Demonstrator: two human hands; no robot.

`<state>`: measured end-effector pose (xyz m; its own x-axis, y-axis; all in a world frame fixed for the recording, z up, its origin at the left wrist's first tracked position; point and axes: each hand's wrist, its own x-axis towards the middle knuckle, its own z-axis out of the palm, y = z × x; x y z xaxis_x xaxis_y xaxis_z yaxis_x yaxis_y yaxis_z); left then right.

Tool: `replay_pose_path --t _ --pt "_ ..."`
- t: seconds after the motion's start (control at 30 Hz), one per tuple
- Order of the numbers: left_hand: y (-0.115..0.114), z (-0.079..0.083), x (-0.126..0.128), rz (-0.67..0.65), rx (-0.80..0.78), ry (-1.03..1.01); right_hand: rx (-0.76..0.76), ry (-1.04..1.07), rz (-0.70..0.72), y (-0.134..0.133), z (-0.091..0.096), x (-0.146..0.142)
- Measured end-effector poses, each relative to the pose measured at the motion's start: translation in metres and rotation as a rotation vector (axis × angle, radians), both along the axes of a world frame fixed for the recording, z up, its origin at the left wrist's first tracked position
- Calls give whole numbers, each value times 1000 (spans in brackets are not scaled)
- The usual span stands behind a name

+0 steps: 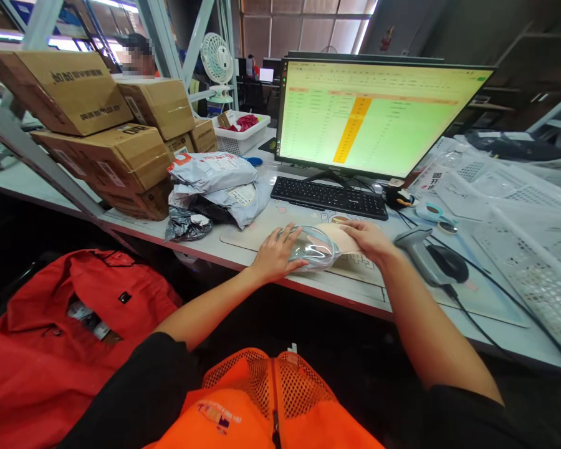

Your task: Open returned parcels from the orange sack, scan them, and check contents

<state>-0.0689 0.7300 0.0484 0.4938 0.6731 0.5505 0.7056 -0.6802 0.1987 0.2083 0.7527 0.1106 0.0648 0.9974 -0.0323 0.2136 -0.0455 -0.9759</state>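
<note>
A small clear plastic bag (314, 247) with something pale inside lies on the desk mat just in front of the keyboard (328, 196). My left hand (277, 254) rests on the bag's left end, fingers spread flat over it. My right hand (367, 239) presses down on a beige piece (335, 236) at the bag's right end, fingers extended and lying flat. Both forearms reach in from below over the desk's front edge.
A monitor (374, 115) stands behind the keyboard. Grey mailer bags (215, 187) and stacked cardboard boxes (98, 125) fill the left. A barcode scanner (423, 255) and white baskets (528, 249) lie right. A red sack (65, 337) sits below left. Another person stands far back.
</note>
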Motion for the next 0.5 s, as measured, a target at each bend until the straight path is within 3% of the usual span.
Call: replay_pose_path --t 0.1,0.23,0.3,0.4,0.5 --pt "-1 2 -3 12 -23 -28 117 -189 8 -2 -5 -9" --pt "1 7 -3 -19 -64 -3 319 -626 -110 -9 15 -1" --pt "1 8 2 -61 -67 -13 333 -697 -34 -11 22 0" --pt "-3 7 15 -75 -65 -110 259 -476 120 -12 15 -13" --pt "-10 5 27 -7 -87 -237 240 -195 124 -17 -11 -34"
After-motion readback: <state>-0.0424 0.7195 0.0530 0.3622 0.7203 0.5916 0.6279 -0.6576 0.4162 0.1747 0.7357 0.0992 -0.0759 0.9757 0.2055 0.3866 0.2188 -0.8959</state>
